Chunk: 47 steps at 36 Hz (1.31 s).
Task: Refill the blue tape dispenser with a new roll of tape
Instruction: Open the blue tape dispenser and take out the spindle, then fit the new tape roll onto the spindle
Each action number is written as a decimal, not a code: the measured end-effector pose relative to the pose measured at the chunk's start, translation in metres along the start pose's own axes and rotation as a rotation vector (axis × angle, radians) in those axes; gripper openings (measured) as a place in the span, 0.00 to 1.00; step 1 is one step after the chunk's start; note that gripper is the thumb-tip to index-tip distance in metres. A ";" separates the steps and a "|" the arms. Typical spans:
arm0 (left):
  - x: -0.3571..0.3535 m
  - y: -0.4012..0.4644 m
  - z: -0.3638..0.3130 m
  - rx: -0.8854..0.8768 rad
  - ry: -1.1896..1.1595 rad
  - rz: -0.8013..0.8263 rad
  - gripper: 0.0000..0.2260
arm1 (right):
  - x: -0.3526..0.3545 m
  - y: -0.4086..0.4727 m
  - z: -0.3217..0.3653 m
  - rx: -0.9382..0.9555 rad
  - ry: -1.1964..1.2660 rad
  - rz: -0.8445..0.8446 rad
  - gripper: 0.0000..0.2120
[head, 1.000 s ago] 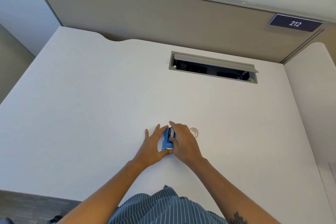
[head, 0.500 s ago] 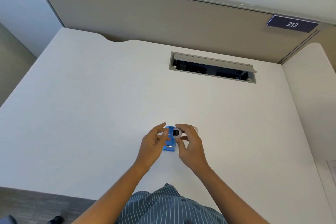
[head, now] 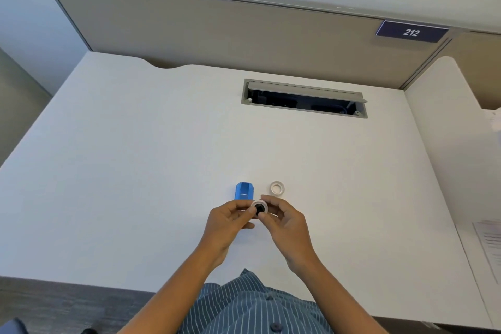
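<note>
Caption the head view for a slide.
Both hands hold a black-cored roll above a white desk, blue plastic dispenser behind.

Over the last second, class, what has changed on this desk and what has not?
Both hands let go of the blue dispenser and drew back toward the person. The left hand and right hand now hold between them a small ring with a black core. The dispenser and the spare tape roll stayed on the desk.

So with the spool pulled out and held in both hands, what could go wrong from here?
The small ring with the black hub is pinched only at fingertips of the left hand and right hand, so it may slip and roll. The blue dispenser stands unheld and could tip. The other tape roll lies close by, inviting a mix-up.
</note>
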<state>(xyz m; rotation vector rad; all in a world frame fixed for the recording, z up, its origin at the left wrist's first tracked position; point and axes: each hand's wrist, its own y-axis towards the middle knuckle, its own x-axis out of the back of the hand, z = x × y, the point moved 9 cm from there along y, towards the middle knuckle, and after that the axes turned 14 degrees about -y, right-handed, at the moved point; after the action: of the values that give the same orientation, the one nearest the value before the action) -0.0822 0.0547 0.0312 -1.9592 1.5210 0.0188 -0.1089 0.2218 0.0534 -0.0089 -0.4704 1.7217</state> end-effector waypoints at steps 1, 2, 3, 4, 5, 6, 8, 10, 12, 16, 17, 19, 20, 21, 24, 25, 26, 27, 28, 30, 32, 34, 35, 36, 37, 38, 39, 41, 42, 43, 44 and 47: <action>-0.002 -0.002 0.001 0.008 -0.020 0.004 0.10 | 0.003 -0.002 -0.002 -0.014 0.003 -0.006 0.18; -0.004 -0.004 0.003 0.015 -0.040 0.006 0.11 | 0.006 -0.003 -0.003 -0.022 0.000 -0.010 0.17; -0.006 -0.006 0.004 0.022 -0.058 0.008 0.13 | 0.009 -0.005 -0.004 -0.025 0.000 -0.010 0.17; -0.008 -0.008 0.006 0.030 -0.074 0.010 0.14 | 0.012 -0.007 -0.005 -0.030 0.008 -0.006 0.16; -0.010 -0.009 0.008 0.037 -0.090 0.012 0.15 | 0.014 -0.008 -0.007 -0.038 0.017 0.001 0.16; -0.012 -0.010 0.010 0.043 -0.101 0.013 0.16 | 0.016 -0.010 -0.008 -0.044 0.024 0.009 0.16; -0.016 -0.012 0.015 0.055 -0.114 0.012 0.16 | 0.021 -0.013 -0.009 -0.053 0.032 0.024 0.14; -0.020 -0.014 0.021 0.072 -0.134 0.016 0.17 | 0.027 -0.015 -0.011 -0.063 0.039 0.032 0.14; -0.023 -0.016 0.027 0.087 -0.170 0.015 0.19 | 0.032 -0.017 -0.014 -0.077 0.046 0.035 0.14; -0.030 -0.019 0.037 0.111 -0.205 0.000 0.20 | 0.039 -0.018 -0.023 -0.092 0.042 0.056 0.13; -0.032 -0.020 0.040 0.116 -0.202 -0.003 0.21 | 0.041 -0.018 -0.026 -0.093 0.038 0.062 0.13; -0.035 -0.021 0.044 0.124 -0.193 -0.012 0.21 | 0.045 -0.019 -0.029 -0.089 0.042 0.076 0.13; -0.036 -0.021 0.046 0.129 -0.190 -0.016 0.21 | 0.046 -0.019 -0.031 -0.087 0.052 0.084 0.14; -0.038 -0.022 0.047 0.134 -0.188 -0.019 0.21 | 0.048 -0.019 -0.032 -0.086 0.065 0.091 0.14; -0.045 -0.022 0.052 0.145 -0.189 -0.012 0.21 | 0.053 -0.019 -0.035 -0.086 0.097 0.116 0.14; -0.048 -0.023 0.053 0.147 -0.192 -0.008 0.21 | 0.054 -0.019 -0.036 -0.086 0.111 0.124 0.14; -0.049 -0.023 0.053 0.150 -0.194 -0.005 0.21 | 0.056 -0.019 -0.036 -0.087 0.126 0.131 0.14; -0.051 -0.023 0.054 0.151 -0.194 -0.003 0.21 | 0.057 -0.019 -0.036 -0.088 0.140 0.136 0.14; -0.053 -0.023 0.055 0.152 -0.193 -0.001 0.21 | 0.059 -0.019 -0.036 -0.090 0.152 0.142 0.14; -0.055 -0.024 0.056 0.156 -0.193 0.002 0.21 | 0.061 -0.019 -0.036 -0.094 0.171 0.155 0.14; -0.057 -0.024 0.058 0.164 -0.193 0.001 0.20 | 0.062 -0.019 -0.035 -0.095 0.182 0.170 0.14; -0.059 -0.024 0.059 0.168 -0.196 0.000 0.20 | 0.064 -0.019 -0.035 -0.096 0.185 0.180 0.14; -0.060 -0.024 0.060 0.171 -0.198 -0.001 0.20 | 0.066 -0.018 -0.035 -0.096 0.189 0.183 0.14; -0.061 -0.024 0.060 0.175 -0.201 -0.001 0.20 | 0.066 -0.018 -0.035 -0.092 0.196 0.188 0.15; -0.062 -0.024 0.061 0.179 -0.208 0.001 0.20 | 0.067 -0.017 -0.034 -0.085 0.206 0.193 0.16; -0.063 -0.023 0.061 0.183 -0.217 0.001 0.19 | 0.067 -0.017 -0.032 -0.076 0.214 0.199 0.19; -0.063 -0.023 0.061 0.186 -0.224 -0.002 0.19 | 0.067 -0.016 -0.031 -0.065 0.215 0.202 0.21; -0.064 -0.022 0.061 0.193 -0.228 -0.010 0.17 | 0.068 -0.015 -0.028 -0.044 0.177 0.189 0.23; -0.064 -0.022 0.061 0.195 -0.232 -0.013 0.17 | 0.069 -0.014 -0.026 -0.029 0.144 0.177 0.22; -0.065 -0.022 0.062 0.197 -0.238 -0.013 0.16 | 0.069 -0.013 -0.024 -0.008 0.112 0.168 0.21; -0.065 -0.022 0.062 0.198 -0.246 -0.013 0.16 | 0.069 -0.013 -0.022 0.015 0.086 0.164 0.20; -0.066 -0.021 0.063 0.201 -0.268 -0.022 0.14 | 0.069 -0.011 -0.016 0.059 0.017 0.150 0.18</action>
<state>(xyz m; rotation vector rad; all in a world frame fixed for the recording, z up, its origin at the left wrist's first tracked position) -0.0623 0.1446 0.0173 -1.7370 1.2763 0.1108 -0.1086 0.2935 0.0594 -0.0165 -0.4145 1.8811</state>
